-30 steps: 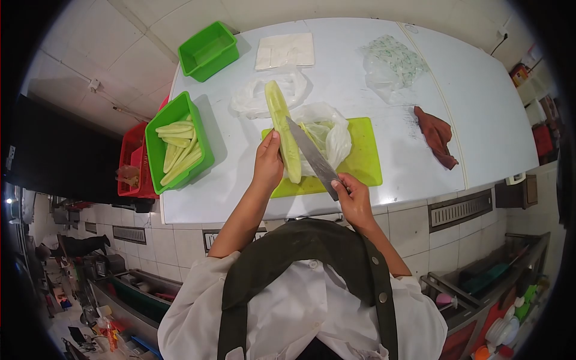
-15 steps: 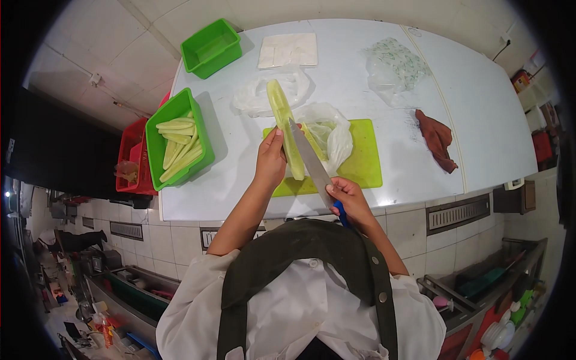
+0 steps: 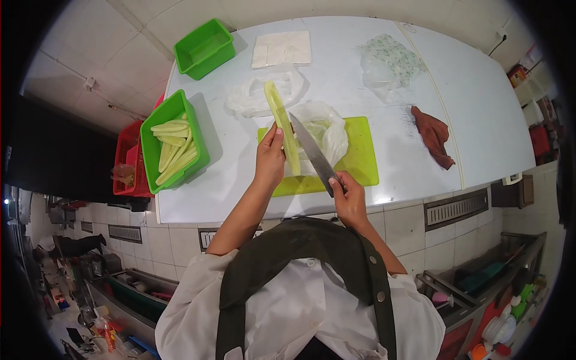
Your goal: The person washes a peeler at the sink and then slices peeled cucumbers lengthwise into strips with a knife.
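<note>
My left hand [image 3: 271, 157] is closed around a long, pale green peeled cucumber piece [image 3: 276, 107], holding it tilted above the cutting board. In my right hand [image 3: 350, 201] is a knife [image 3: 313, 147] with a wide steel blade; the fingers hide most of its handle. The blade points up and left, its tip close beside the cucumber piece. Beneath both is a lime-green cutting board [image 3: 363, 159] with a white plastic bag [image 3: 337, 135] on it. Similar cucumber pieces [image 3: 174, 153] lie in a green tub [image 3: 200, 150] to the left.
Another green tub [image 3: 204, 49] stands at the back left near a stack of white paper [image 3: 282, 49]. Plastic bags [image 3: 246, 101] lie behind the board and at the back right [image 3: 390, 67]. A brown cloth [image 3: 433, 137] rests on the right; a red crate [image 3: 127, 157] is beyond the table's left edge.
The knife has shifted off the cucumber piece to its right, and my right hand now covers the blue handle. My left hand has turned the piece so it looks narrower.
</note>
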Motion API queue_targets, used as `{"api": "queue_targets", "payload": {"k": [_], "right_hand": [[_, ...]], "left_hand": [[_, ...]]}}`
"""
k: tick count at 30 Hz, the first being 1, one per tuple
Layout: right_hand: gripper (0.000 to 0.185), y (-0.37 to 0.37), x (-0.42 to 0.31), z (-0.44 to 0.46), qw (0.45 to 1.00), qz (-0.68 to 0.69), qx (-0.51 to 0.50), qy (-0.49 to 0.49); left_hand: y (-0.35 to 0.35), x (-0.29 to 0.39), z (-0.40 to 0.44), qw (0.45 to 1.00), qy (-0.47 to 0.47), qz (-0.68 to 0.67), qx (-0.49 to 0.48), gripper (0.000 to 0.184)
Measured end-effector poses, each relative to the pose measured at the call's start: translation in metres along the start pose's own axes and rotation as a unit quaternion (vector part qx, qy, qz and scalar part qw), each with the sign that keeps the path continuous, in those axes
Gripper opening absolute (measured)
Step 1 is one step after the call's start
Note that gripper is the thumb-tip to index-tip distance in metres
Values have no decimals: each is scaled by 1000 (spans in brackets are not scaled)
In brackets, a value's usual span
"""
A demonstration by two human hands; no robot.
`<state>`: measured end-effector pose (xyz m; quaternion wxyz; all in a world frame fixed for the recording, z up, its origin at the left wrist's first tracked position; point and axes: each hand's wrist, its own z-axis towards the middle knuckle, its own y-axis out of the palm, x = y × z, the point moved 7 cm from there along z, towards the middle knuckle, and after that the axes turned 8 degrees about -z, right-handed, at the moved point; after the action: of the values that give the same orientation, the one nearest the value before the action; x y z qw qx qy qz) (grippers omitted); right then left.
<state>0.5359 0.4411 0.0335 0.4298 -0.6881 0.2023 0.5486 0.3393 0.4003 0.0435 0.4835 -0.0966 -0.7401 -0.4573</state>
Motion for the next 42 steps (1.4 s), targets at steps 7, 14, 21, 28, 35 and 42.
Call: {"api": "queue_targets", "payload": {"k": [7, 14, 21, 28, 35, 42], "right_hand": [[14, -7, -6, -4, 996, -69, 44, -19], [14, -16, -3, -3, 995, -93, 40, 8], [17, -8, 1, -13, 999, -5, -35, 19], [17, -9, -2, -14, 1000, -4, -26, 9], [17, -6, 4, -12, 999, -5, -37, 5], [17, -11, -5, -13, 1000, 8, -23, -1]], "left_hand": [[1, -1, 1, 1000, -5, 3, 18, 36], [-2, 3, 2, 1000, 1, -12, 22, 36], [-1, 14, 8, 998, 52, -42, 0, 39], [10, 22, 2, 997, 56, -53, -9, 40], [14, 24, 0, 996, 53, -67, -7, 40], [20, 30, -2, 996, 65, -55, -21, 41]]}}
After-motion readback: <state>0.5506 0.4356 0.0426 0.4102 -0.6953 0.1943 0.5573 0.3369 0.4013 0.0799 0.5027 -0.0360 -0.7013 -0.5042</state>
